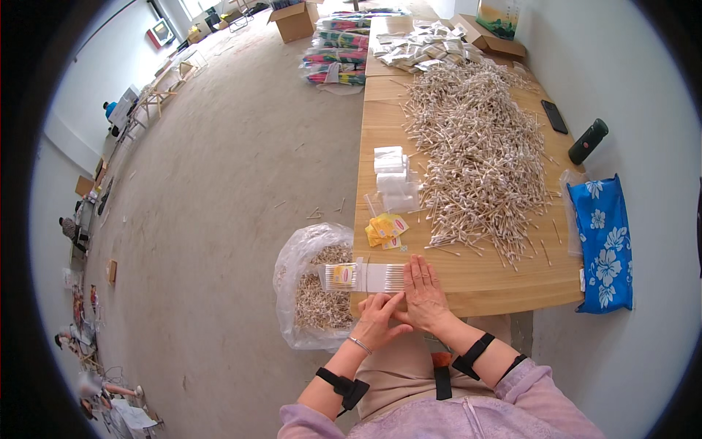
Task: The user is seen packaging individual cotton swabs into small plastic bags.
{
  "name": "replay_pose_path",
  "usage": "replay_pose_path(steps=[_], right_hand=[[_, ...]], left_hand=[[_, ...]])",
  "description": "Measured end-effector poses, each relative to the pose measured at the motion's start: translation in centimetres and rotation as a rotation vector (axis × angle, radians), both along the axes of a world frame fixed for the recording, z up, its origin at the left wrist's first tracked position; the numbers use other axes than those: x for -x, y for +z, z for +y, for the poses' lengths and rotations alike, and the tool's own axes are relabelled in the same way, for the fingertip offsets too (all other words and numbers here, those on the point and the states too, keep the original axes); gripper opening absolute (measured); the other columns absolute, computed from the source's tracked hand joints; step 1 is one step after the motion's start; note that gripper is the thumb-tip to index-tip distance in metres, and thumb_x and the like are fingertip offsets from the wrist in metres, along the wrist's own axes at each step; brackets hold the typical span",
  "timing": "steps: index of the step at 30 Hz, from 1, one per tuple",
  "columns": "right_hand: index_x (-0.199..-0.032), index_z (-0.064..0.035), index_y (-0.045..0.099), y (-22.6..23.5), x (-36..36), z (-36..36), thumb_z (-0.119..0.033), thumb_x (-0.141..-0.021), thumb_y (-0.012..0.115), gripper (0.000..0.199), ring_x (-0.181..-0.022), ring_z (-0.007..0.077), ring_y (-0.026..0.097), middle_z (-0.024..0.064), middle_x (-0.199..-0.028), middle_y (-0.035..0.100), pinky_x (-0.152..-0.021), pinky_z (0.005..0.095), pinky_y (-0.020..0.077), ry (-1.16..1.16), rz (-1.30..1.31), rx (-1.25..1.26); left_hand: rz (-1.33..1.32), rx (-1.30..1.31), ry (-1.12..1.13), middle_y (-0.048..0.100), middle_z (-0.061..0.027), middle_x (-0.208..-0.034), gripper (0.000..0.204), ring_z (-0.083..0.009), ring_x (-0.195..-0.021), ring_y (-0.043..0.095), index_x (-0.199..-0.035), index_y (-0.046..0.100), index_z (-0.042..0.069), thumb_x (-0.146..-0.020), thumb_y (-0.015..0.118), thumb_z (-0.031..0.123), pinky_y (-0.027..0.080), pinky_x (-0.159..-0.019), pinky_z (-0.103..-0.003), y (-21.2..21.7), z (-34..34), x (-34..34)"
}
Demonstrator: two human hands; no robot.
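A flat, clear plastic packet (376, 277) lies across the table's near left corner, with cotton swabs showing at both ends and a yellow card in its left part. Its left end sticks out past the table edge. My right hand (426, 300) rests flat on the tabletop at the packet's right end, fingers stretched out. Just below the packet is my left hand (376, 320), fingers bent, with thumb and index finger apart and the right thumb between them. Farther up lie several yellow cards (386, 230) and a stack of clear plastic bags (395, 179).
A large heap of loose cotton swabs (479, 157) covers much of the wooden table (380, 110). Below its left edge stands a plastic-lined container (289, 322) of swabs. Filled packets (428, 45), a phone (554, 116), a dark bottle (588, 141) and a blue floral pouch (603, 245) are farther out.
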State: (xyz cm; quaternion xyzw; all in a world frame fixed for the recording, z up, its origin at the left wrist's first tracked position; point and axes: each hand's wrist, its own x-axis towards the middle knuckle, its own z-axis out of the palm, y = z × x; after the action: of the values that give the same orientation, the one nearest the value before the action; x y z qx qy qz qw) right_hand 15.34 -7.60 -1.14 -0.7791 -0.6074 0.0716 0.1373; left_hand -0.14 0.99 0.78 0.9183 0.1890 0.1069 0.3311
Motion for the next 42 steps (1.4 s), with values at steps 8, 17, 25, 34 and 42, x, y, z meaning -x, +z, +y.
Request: replay_pose_path(steps=[8, 17, 25, 34, 42], right_hand=[[-0.145, 0.0106, 0.016, 1.6, 0.3, 0.2, -0.066, -0.076, 0.059, 0.112, -0.145, 0.0388, 0.008, 0.0289, -0.152, 0.014, -0.118, 0.0471, 0.0058, -0.002, 0.021, 0.025], [-0.144, 0.0119, 0.017, 0.7, 0.2, 0.1, -0.065, -0.077, 0.059, 0.11, -0.145, 0.0387, 0.007, 0.0294, -0.152, 0.014, -0.118, 0.0467, 0.0065, 0.002, -0.024, 0.015], [-0.142, 0.0127, 0.019, 1.1, 0.3, 0.2, -0.053, -0.074, 0.064, 0.105, -0.143, 0.0413, 0.014, 0.0309, -0.15, 0.018, -0.117, 0.0483, 0.011, 0.008, -0.022, 0.03], [-0.143, 0.0114, 0.019, 0.8, 0.0, 0.2, -0.054, -0.074, 0.064, 0.105, -0.143, 0.0397, 0.014, 0.0296, -0.15, 0.018, -0.118, 0.0474, 0.0101, 0.021, -0.056, 0.02], [-0.145, 0.0095, 0.017, 0.7, 0.0, 0.0, -0.057, -0.072, 0.066, 0.11, -0.145, 0.0383, 0.01, 0.0281, -0.152, 0.014, -0.118, 0.0464, 0.0073, -0.002, -0.006, 0.02]], left_hand=[[-0.458, 0.143, 0.358, 0.061, -0.0084, -0.081, 0.021, -0.0214, -0.072, 0.06, -0.099, 0.066, 0.006, -0.079, 0.072, 0.006, 0.049, -0.064, -0.03, 0.9, 1.7, 0.7], [-0.335, 0.009, 0.203, 0.059, -0.0122, -0.087, 0.014, -0.029, -0.08, 0.058, -0.097, 0.065, 0.004, -0.083, 0.065, 0.004, 0.049, -0.071, -0.037, -0.6, -0.4, 0.2], [-0.279, 0.059, 0.193, 0.059, -0.0128, -0.088, 0.013, -0.0306, -0.084, 0.057, -0.093, 0.066, 0.003, -0.08, 0.067, 0.005, 0.048, -0.075, -0.038, -0.8, -0.3, 0.4], [-0.17, 0.002, 0.097, 0.056, -0.0128, -0.094, 0.034, -0.0312, -0.091, 0.053, -0.113, 0.062, 0.003, -0.082, 0.067, 0.014, 0.046, -0.08, -0.039, 0.2, -0.5, 0.2], [-0.121, -0.073, 0.011, 0.054, -0.0142, -0.101, 0.049, -0.0321, -0.096, 0.051, -0.127, 0.055, 0.003, -0.083, 0.068, 0.02, 0.044, -0.086, -0.039, -0.2, -0.3, 0.3]])
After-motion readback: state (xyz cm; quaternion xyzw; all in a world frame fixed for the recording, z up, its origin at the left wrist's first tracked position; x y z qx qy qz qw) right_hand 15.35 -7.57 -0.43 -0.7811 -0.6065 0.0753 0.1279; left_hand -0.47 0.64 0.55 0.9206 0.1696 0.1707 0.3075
